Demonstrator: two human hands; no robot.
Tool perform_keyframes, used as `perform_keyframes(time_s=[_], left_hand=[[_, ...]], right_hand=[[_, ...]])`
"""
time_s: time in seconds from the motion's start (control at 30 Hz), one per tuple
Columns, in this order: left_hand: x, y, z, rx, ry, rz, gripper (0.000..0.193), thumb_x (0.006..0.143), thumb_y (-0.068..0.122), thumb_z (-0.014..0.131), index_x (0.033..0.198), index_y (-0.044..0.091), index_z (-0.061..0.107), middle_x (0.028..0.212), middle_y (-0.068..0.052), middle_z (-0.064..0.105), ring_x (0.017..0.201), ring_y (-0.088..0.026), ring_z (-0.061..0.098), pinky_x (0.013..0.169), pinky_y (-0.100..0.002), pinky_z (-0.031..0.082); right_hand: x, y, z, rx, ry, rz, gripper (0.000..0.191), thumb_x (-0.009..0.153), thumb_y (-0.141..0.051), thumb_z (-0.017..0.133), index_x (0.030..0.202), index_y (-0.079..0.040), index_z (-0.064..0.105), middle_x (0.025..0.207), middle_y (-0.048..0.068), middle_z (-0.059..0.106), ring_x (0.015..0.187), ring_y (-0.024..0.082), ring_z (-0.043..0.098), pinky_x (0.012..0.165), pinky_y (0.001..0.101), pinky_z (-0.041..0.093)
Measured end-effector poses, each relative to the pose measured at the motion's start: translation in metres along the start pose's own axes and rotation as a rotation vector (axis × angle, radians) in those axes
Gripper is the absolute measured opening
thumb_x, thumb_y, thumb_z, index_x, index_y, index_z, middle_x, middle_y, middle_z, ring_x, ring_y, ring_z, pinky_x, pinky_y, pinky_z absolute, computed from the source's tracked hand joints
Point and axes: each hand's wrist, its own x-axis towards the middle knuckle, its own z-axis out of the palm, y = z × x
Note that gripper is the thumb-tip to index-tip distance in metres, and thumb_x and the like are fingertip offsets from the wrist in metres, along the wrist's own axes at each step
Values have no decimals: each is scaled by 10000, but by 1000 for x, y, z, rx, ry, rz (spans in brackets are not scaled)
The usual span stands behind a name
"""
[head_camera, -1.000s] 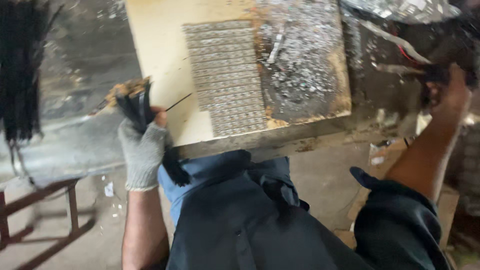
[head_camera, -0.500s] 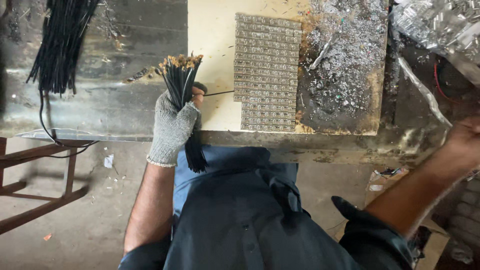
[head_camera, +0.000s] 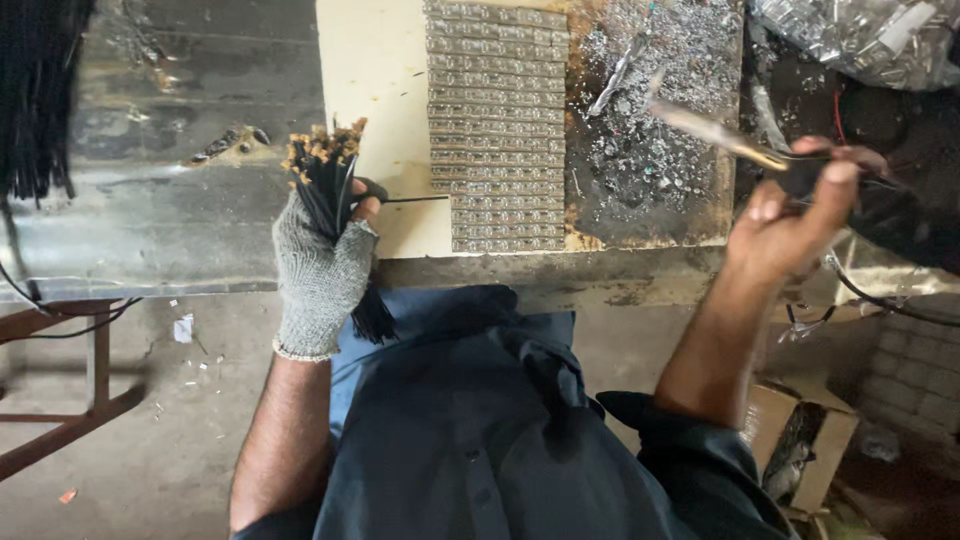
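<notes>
The gloved left hand (head_camera: 318, 262) clenches a wire bundle (head_camera: 326, 180) (stripped copper ends up), one wire (head_camera: 415, 199) poking toward the terminal strips (head_camera: 497, 125), while the bare right hand (head_camera: 790, 215) grips a soldering iron (head_camera: 722, 135) whose hot tip could likely burn fingers if it swings across.

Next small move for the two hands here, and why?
Probably bring the right hand with its thin-tipped soldering tool down to the free end of the single black wire. The gloved left hand grips a bundle of black wires with bare copper ends and pushes that one wire out to the grid of small metal parts, while the tool hangs raised to the right.
</notes>
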Motion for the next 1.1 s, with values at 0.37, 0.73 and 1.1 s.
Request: perform_keyframes(time_s=[0.37, 0.73, 1.1], left_hand=[[2, -4, 1, 47, 22, 68, 161, 961, 48, 758, 1098, 40, 674, 971, -28, 718, 858, -88, 634, 774, -270, 519], [2, -2, 1, 53, 19, 22, 165, 951, 72, 769, 1091, 46, 685, 976, -27, 724, 860, -90, 649, 778, -268, 526], [1, -1, 3, 4, 21, -117, 167, 939, 94, 768, 1076, 61, 680, 873, -2, 685, 729, -75, 594, 665, -267, 491]], right_hand=[[2, 22, 36, -87, -148, -140, 218, 921, -16, 647, 1090, -9, 510, 928, 192, 649, 810, 291, 676, 762, 306, 538], [3, 15, 51, -188, -200, -128, 220, 969, -32, 666, 1114, 8, 505, 960, 188, 628, 846, 286, 686, 786, 308, 550], [8, 17, 40, -236, -219, -57, 238, 984, -68, 684, 1129, 8, 511, 964, 180, 622, 873, 300, 697, 809, 336, 556]])
